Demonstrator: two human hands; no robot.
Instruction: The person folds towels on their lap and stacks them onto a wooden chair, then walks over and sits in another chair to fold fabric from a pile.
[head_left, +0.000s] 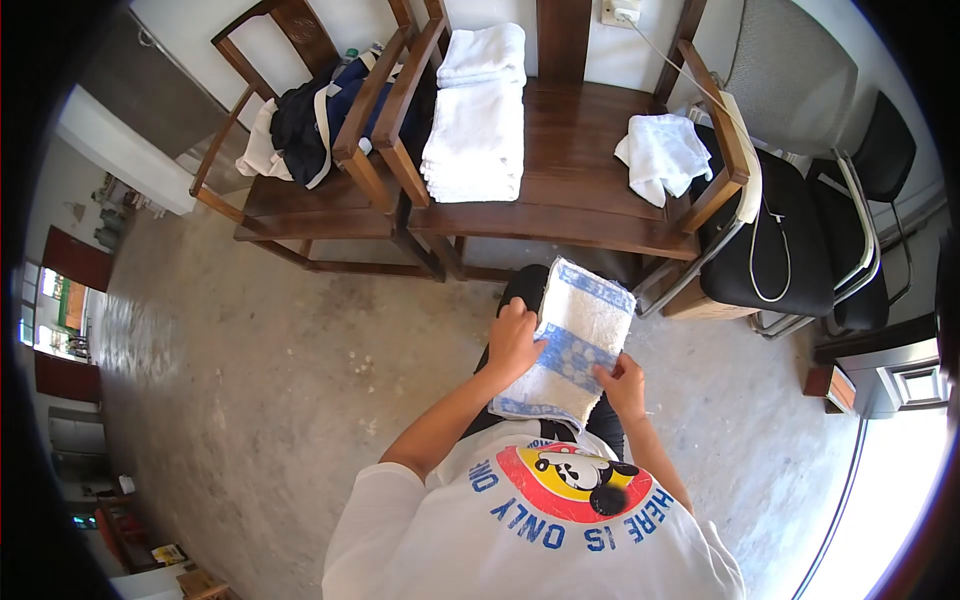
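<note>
A small white towel with blue patterned bands [590,318] lies spread over my thighs, longer than it is wide. Its left edge is pinched by my left hand [515,341], with the thumb on top of the cloth. Lower down on the opposite side, my right hand [624,388] has its thumb and fingers closed on the right edge. The fingertips under the cloth are hidden on both sides. Black trousers [526,288] show beside the towel.
A wooden bench [570,150] ahead bears a stack of white towels [475,140] and a crumpled white cloth [664,155]. To its left, a wooden chair [315,215] holds bags and clothes [300,125]. Black chairs [770,240] with a hanging cable stand at right.
</note>
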